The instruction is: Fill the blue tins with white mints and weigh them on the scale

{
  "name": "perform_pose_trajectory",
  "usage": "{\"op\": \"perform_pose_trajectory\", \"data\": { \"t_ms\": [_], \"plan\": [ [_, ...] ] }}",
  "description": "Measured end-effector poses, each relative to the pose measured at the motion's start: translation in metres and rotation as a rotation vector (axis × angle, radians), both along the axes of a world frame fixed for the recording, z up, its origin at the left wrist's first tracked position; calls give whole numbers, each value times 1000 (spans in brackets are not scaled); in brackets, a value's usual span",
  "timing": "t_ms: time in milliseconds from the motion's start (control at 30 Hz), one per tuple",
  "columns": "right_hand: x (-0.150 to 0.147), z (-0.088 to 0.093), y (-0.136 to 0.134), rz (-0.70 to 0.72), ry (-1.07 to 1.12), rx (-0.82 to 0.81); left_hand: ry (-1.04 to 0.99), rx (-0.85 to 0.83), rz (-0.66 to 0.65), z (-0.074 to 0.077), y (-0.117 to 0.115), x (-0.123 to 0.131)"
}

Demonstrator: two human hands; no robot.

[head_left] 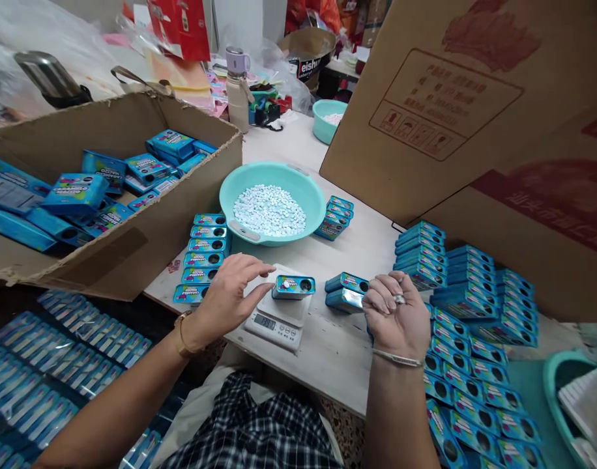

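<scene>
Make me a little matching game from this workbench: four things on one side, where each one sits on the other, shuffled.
Things:
1. small blue box with a round hole
2. white pellets
3. left hand
4. loose heap of blue boxes

Places:
A. inside the big cardboard carton
B. on the digital scale
C. in the teal bowl
D. at the scale's left edge

Pairs: 1-B, 2-C, 3-D, 4-A

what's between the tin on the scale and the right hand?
Head view: two blue tins, one stacked on the other, lie on the table between the tin on the scale and the right hand.
</scene>
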State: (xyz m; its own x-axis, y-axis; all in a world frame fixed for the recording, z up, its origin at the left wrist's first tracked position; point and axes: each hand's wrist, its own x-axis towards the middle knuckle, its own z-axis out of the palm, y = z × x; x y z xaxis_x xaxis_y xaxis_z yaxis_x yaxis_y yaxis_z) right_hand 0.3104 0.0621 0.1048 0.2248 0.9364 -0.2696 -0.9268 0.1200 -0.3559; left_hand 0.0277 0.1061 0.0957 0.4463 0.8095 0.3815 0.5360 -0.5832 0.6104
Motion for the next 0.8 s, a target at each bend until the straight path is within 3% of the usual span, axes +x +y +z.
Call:
{"op": "perform_pose_trajectory", "data": {
  "t_ms": [167, 467, 800],
  "plan": [
    [-11, -4, 7, -17, -22, -7, 131, 69, -37, -1, 6, 15],
    [-78, -7, 42, -48, -247, -117, 352, 86, -70, -8, 10, 44],
    [-87, -17, 42, -98, -387, -113, 342, 91, -51, -16, 9, 44]
  ]
}}
